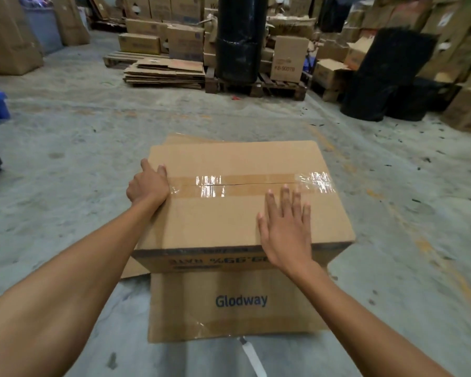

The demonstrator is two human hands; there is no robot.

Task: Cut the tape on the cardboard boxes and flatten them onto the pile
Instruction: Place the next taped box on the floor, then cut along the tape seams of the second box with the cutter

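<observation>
Brown cardboard box (229,219), its top seam sealed with clear tape (237,183), stands on flattened cardboard (229,317) on the concrete floor (65,164). We grip the box's left edge with our left hand (147,185); our right hand (286,229) lies flat, fingers straight, near its front edge

Dusty concrete floor (65,126); wooden pallet (272,87); black cylinder (239,36).

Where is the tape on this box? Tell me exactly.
Head view: the clear tape runs across the middle of the box top, starting by the left hand at the left edge and passing just beyond the right hand.
</observation>
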